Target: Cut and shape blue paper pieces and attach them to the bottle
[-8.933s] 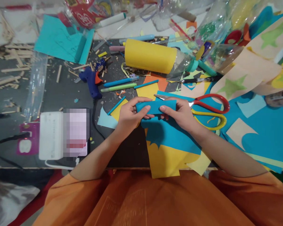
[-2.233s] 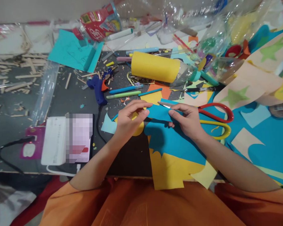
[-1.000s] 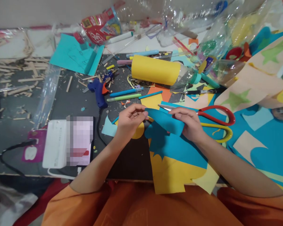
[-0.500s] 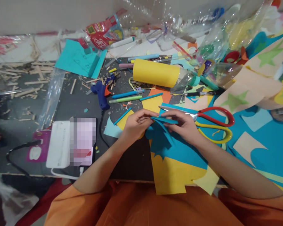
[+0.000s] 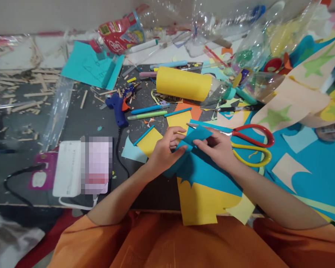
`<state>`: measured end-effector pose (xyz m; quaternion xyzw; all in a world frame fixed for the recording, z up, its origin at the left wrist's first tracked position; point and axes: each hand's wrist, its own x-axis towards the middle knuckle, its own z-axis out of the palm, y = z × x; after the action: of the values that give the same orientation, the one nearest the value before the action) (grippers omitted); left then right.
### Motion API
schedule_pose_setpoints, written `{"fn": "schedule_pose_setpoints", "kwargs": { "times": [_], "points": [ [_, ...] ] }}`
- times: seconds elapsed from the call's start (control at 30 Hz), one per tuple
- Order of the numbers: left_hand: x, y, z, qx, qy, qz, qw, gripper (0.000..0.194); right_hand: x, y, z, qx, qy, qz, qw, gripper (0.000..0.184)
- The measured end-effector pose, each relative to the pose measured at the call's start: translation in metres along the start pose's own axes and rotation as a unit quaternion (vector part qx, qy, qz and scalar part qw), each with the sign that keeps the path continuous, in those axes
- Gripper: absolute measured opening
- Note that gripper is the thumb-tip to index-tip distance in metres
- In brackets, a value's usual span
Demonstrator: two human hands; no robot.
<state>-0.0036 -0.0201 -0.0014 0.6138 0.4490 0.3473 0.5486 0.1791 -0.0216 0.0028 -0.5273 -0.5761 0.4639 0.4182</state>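
Note:
Both hands hold a small piece of blue paper above the table, just in front of me. My left hand pinches its left lower edge with curled fingers. My right hand grips its right side, fingers closed under and over it. Beneath the hands lie a larger blue sheet and a yellow sheet that overhangs the table's front edge. Scissors with a red and a yellow handle rest just right of my right hand, blades pointing left.
A blue glue gun and coloured pens lie behind the hands. A yellow-wrapped plastic bottle lies further back. A white box sits at the left. Paper sheets with green stars and clear bottles crowd the right.
The blue paper was a rolled tube, then got unrolled and flattened; now it is tilted up between both hands, which have drawn closer together.

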Motion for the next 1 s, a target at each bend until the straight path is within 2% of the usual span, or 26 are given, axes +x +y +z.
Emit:
{"fn": "schedule_pose_setpoints", "kwargs": {
  "times": [0.07, 0.17, 0.23, 0.3, 0.37, 0.43, 0.47, 0.53, 0.57, 0.63, 0.73, 0.9, 0.93, 1.0],
  "points": [
    [0.0, 0.001, 0.001, -0.011, -0.002, 0.007, 1.0, 0.03, 0.001, -0.001, -0.001, 0.025, 0.013, 0.026, 0.999, 0.04],
    [0.0, 0.005, 0.001, -0.005, -0.046, 0.016, 0.999, 0.02, 0.003, -0.002, -0.001, 0.06, 0.0, 0.047, 0.997, 0.049],
    [0.001, 0.008, 0.0, -0.004, -0.058, 0.01, 0.998, 0.019, 0.003, -0.003, 0.001, 0.076, -0.004, 0.046, 0.996, 0.048],
    [0.002, 0.009, -0.001, -0.016, -0.04, -0.011, 0.999, 0.023, 0.003, -0.007, -0.001, 0.08, 0.013, 0.038, 0.996, 0.04],
    [0.003, 0.008, -0.003, -0.032, -0.013, -0.042, 0.998, 0.03, 0.001, -0.016, -0.009, 0.037, 0.014, 0.027, 0.999, 0.031],
    [0.004, 0.006, -0.005, -0.037, 0.015, -0.069, 0.997, 0.033, -0.003, -0.026, -0.026, -0.1, -0.049, 0.007, 0.994, 0.028],
    [0.005, 0.005, -0.005, -0.034, 0.033, -0.075, 0.996, 0.034, -0.007, -0.03, -0.038, -0.205, -0.093, -0.011, 0.974, 0.029],
    [0.007, 0.004, -0.006, -0.018, 0.063, -0.066, 0.996, 0.036, -0.017, -0.033, -0.065, -0.403, -0.11, -0.072, 0.906, 0.038],
    [0.007, 0.004, -0.007, -0.008, 0.076, -0.055, 0.996, 0.035, -0.022, -0.031, -0.078, -0.48, -0.098, -0.084, 0.868, 0.043],
    [0.008, 0.005, -0.007, 0.019, 0.089, -0.033, 0.995, 0.03, -0.033, -0.022, -0.1, -0.572, -0.108, -0.085, 0.808, 0.044],
    [0.007, 0.007, -0.007, 0.066, 0.088, -0.015, 0.994, 0.025, -0.043, -0.007, -0.115, -0.638, -0.13, -0.097, 0.753, 0.048],
    [0.007, 0.006, -0.007, 0.052, 0.086, -0.02, 0.995, 0.03, -0.034, -0.005, -0.107, -0.668, -0.166, -0.088, 0.72, 0.059],
    [0.007, 0.006, -0.007, 0.049, 0.09, -0.021, 0.995, 0.031, -0.03, -0.006, -0.105, -0.665, -0.18, -0.084, 0.72, 0.06],
    [0.007, 0.006, -0.007, 0.051, 0.095, -0.024, 0.994, 0.033, -0.023, -0.009, -0.104, -0.637, -0.2, -0.073, 0.741, 0.057]
  ]
}}
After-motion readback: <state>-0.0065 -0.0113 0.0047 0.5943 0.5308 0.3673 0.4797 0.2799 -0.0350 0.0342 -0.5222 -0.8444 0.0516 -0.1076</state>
